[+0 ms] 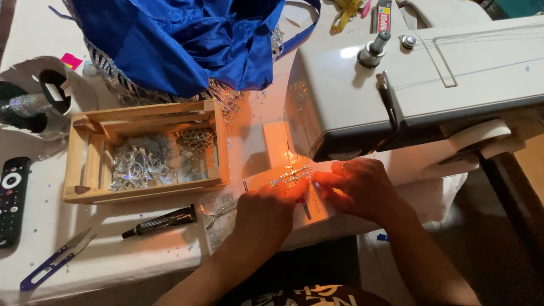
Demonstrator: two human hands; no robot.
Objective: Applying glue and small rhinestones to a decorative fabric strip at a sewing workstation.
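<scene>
- While lit by the sewing machine (pixel 419 79) lamp, the left hand (pixel 269 209) and right hand (pixel 357 190) each pinch the rhinestone trim (pixel 292 175) with closed fingertips on the machine bed.
- Risk, as judged: fingertips close beneath the needle could be pricked; loose stones may scatter over the desk (pixel 113 260).

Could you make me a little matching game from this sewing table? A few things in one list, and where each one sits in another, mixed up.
Things:
1. blue fabric
2. black glue tube
3. remote control
4. thread snips

Places:
A. at the table's left edge
B. heaped behind the wooden tray
C. near the front edge, left of the left hand
D. just in front of the wooden tray

Pairs: 1-B, 2-D, 3-A, 4-C
</scene>
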